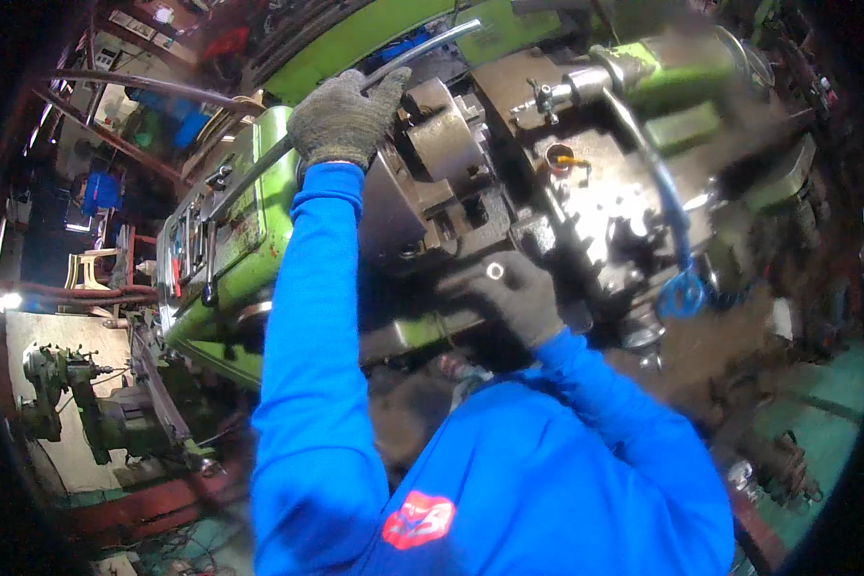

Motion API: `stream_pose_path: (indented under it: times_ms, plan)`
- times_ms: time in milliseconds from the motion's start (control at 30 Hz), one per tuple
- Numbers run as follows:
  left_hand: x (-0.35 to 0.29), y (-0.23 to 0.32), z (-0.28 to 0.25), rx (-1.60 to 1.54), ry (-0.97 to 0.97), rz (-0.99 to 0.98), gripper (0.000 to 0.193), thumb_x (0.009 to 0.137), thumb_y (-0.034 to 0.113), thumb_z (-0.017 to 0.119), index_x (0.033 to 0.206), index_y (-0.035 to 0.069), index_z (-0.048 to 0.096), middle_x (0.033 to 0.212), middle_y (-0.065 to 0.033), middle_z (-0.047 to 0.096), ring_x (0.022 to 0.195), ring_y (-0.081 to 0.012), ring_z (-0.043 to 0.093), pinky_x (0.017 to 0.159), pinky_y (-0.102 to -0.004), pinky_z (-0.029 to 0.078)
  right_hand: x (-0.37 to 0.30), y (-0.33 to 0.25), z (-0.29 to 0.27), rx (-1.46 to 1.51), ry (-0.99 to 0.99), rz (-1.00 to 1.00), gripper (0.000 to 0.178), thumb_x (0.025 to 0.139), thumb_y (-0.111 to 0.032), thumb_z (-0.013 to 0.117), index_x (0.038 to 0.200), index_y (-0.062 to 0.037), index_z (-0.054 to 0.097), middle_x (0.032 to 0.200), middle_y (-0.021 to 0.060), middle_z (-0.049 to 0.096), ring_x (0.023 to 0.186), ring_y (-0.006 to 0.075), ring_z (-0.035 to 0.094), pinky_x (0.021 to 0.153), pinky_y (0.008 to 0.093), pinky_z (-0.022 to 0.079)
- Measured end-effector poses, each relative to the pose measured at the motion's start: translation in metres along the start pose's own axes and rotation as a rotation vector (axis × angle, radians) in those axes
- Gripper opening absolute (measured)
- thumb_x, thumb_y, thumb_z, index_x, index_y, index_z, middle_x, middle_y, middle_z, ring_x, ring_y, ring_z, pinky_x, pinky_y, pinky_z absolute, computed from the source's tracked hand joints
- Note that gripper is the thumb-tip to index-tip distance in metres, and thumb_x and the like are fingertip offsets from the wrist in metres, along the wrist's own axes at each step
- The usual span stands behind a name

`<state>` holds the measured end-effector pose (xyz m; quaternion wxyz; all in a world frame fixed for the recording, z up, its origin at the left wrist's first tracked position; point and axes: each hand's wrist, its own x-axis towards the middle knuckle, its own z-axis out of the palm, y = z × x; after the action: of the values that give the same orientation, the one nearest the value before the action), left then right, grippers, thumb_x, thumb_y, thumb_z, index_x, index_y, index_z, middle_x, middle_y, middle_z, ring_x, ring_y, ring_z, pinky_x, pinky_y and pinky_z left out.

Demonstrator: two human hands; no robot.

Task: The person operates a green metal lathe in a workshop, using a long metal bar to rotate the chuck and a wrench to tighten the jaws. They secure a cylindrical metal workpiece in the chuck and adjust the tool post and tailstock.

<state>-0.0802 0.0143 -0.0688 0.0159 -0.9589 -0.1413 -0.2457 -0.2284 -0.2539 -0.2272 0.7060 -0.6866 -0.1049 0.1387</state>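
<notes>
My left hand [348, 117], in a grey knitted glove, is closed around a long metal bar [422, 53]. The bar slants from above the green headstock [276, 173] of a lathe up past the metal chuck [442, 139]. Below and in front of the chuck, my right hand [520, 298], also gloved, is closed on a metal piece with a bright round end [494, 271]. That end shows between thumb and fingers; the rest of the piece is hidden or too dark to make out.
Several hand tools [194, 240] lie on the headstock's left end. To the right are a round cup [559, 156] with an orange-handled item, a silver pipe [648, 149], a blue coil [682, 293] and the green tailstock [643, 72]. Another green machine [96, 398] stands at far left.
</notes>
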Motion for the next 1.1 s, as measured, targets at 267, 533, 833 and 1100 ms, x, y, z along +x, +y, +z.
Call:
stream_pose_path:
  times_ms: [267, 533, 833, 1100]
  plan:
    - [0.002, 0.007, -0.001, -0.001, -0.001, 0.000, 0.074, 0.090, 0.084, 0.055, 0.099, 0.015, 0.080, 0.098, -0.0177, 0.077, 0.094, -0.0423, 0.074, 0.083, -0.0551, 0.056, 0.003, 0.003, -0.003, -0.136, -0.021, -0.159, 0.035, 0.082, -0.030, 0.092, 0.100, -0.0048, 0.076, 0.088, 0.0144, 0.075, 0.079, 0.0268, 0.075, 0.073, 0.0385, 0.058]
    - [0.005, 0.010, -0.006, 0.055, -0.048, -0.043, 0.076, 0.087, 0.085, 0.058, 0.106, 0.016, 0.081, 0.104, -0.0169, 0.078, 0.099, -0.0404, 0.074, 0.086, -0.0533, 0.057, 0.007, -0.013, -0.014, -0.277, -0.025, -0.182, 0.040, 0.076, -0.038, 0.095, 0.093, -0.0078, 0.075, 0.085, 0.0127, 0.074, 0.075, 0.0288, 0.074, 0.069, 0.0399, 0.058]
    - [0.003, 0.013, -0.012, 0.035, -0.050, -0.037, 0.075, 0.088, 0.085, 0.059, 0.111, 0.017, 0.082, 0.106, -0.0156, 0.079, 0.100, -0.0391, 0.075, 0.087, -0.0524, 0.057, 0.010, -0.017, -0.023, -0.225, -0.057, -0.345, 0.037, 0.077, -0.033, 0.094, 0.096, -0.0068, 0.076, 0.088, 0.0131, 0.075, 0.079, 0.0302, 0.075, 0.070, 0.0399, 0.058]
    - [0.003, 0.013, -0.008, 0.020, -0.022, -0.033, 0.073, 0.089, 0.083, 0.059, 0.105, 0.016, 0.082, 0.100, -0.0160, 0.078, 0.095, -0.0397, 0.075, 0.084, -0.0526, 0.057, 0.011, -0.021, -0.020, -0.133, -0.050, -0.316, 0.036, 0.086, -0.024, 0.088, 0.112, -0.0038, 0.074, 0.101, 0.0136, 0.076, 0.092, 0.0234, 0.076, 0.082, 0.0373, 0.060]
